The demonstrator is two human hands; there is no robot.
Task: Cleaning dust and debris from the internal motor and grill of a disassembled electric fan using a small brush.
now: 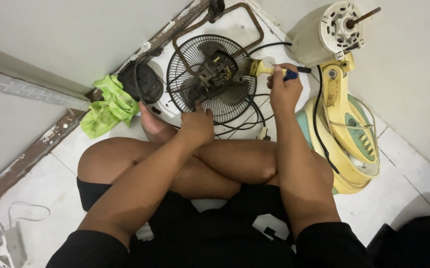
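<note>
judging by the pose, mid-repair on the fan motor (214, 71): left hand (196, 124) fingers rest on the black wire grille (234, 104) on the tiled floor, steadying it. right hand (284, 89) clenched on a yellow-handled tool (262, 67) aimed at motor; next needs tip kept aligned.

Seated cross-legged, bare knees up, both forearms reaching forward over legs. Left hand (197, 124) palm down, fingers curled, fingertips pressing forward. Right hand (284, 89) raised higher, farther out, grip closed in fist, knuckles up, wrist straight.
</note>
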